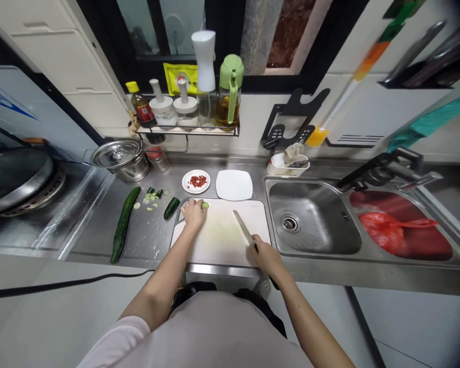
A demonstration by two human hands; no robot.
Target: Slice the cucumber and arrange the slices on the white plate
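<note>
A white cutting board (230, 250) lies on the steel counter in front of me. At its upper left, my left hand (193, 213) is closed around a piece of cucumber (205, 205), of which only the green end shows. My right hand (266, 255) grips a kitchen knife (244, 227) by its handle, the blade pointing up and left over the board, apart from the cucumber piece. Left of the board lie a short cucumber chunk (171, 208) and several cucumber slices and scraps (153, 195). Farther left is a long whole cucumber (125, 225).
Behind the board stand a small plate of chopped red pieces (197, 182) and a white square plate (234, 185). A lidded steel pot (121, 159) is at back left. To the right are a sink (314, 220) and a red plastic bag (383, 232) in the second basin.
</note>
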